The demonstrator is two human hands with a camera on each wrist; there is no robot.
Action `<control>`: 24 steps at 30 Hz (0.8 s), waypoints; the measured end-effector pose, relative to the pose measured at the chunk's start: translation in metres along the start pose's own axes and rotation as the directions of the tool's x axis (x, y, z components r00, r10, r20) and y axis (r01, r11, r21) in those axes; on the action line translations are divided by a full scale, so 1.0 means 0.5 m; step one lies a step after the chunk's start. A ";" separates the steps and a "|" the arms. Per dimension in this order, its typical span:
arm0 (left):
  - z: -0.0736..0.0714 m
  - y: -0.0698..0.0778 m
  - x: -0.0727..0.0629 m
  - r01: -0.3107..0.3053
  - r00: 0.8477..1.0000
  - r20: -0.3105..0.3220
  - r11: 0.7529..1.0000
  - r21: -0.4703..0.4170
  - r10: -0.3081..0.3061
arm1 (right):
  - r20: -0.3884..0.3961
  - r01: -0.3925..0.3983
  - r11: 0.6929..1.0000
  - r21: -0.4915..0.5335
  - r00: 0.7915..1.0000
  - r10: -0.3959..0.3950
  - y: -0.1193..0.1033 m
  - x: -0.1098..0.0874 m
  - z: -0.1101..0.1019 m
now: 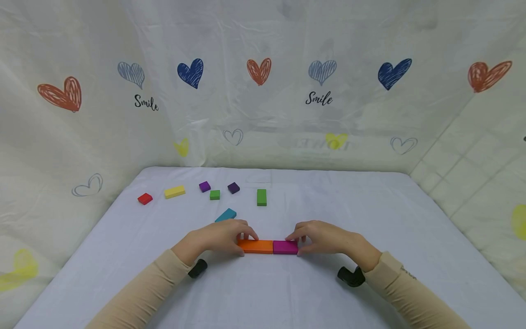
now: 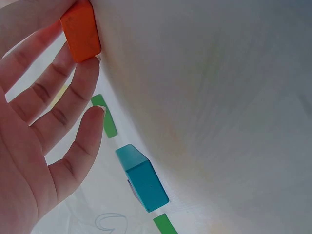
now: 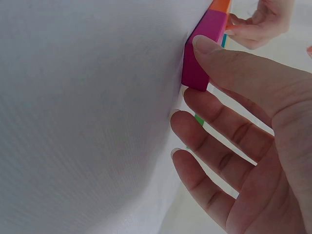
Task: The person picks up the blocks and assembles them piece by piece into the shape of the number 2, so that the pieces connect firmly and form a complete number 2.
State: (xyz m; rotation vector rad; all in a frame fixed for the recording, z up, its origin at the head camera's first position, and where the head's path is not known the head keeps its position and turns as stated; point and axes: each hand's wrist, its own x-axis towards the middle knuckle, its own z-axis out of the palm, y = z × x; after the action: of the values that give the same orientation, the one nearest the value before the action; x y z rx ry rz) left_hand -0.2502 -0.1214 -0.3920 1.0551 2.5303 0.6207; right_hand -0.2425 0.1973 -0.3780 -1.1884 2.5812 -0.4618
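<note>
An orange block point(image 1: 256, 246) and a magenta block point(image 1: 285, 247) lie end to end in one row on the table. My left hand point(image 1: 228, 236) pinches the orange block near its left end, thumb on the near side and fingers on the far side. At the other end, my right hand point(image 1: 324, 236) grips the magenta block the same way. The right wrist view shows the thumb laid along the magenta block point(image 3: 202, 63), its other fingers spread loosely. Just beyond my left hand lies a teal block point(image 1: 227, 214), partly hidden behind it.
Toward the back lie a red block point(image 1: 145, 198), a yellow block point(image 1: 174, 191), a purple block point(image 1: 204, 186), a small green block point(image 1: 215, 195), a dark purple block point(image 1: 233, 188) and a longer green block point(image 1: 261, 197). A white patterned curtain point(image 1: 263, 114) hangs behind the table point(image 1: 349, 196).
</note>
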 end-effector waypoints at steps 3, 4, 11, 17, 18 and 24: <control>0.000 0.001 -0.001 -0.005 1.000 -0.004 1.000 0.005 0.005 | 0.001 0.002 1.000 0.001 1.000 -0.002 -0.001 0.000 0.000; 0.000 0.001 -0.001 -0.005 1.000 -0.005 1.000 0.005 0.005 | 0.001 0.001 1.000 0.000 1.000 -0.001 -0.001 0.000 0.000; 0.000 0.005 -0.004 0.000 1.000 -0.007 1.000 0.004 0.000 | 0.003 -0.003 1.000 -0.004 1.000 0.003 -0.003 0.000 0.000; 0.000 0.004 -0.003 0.005 1.000 -0.008 1.000 0.016 -0.005 | 0.006 -0.004 1.000 0.002 1.000 0.004 -0.001 0.001 -0.001; 0.000 0.004 -0.003 0.006 1.000 -0.007 1.000 0.019 -0.006 | 0.008 -0.004 1.000 0.005 1.000 0.004 -0.001 0.002 -0.002; -0.003 0.002 -0.003 0.045 0.999 0.000 0.999 -0.007 -0.045 | 0.004 0.014 1.000 0.016 1.000 -0.014 -0.002 0.002 -0.003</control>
State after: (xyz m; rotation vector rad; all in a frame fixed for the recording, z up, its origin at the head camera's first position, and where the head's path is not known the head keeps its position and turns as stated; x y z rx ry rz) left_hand -0.2490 -0.1224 -0.3901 0.9933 2.5423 0.6166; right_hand -0.2430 0.1964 -0.3764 -1.2014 2.5622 -0.4817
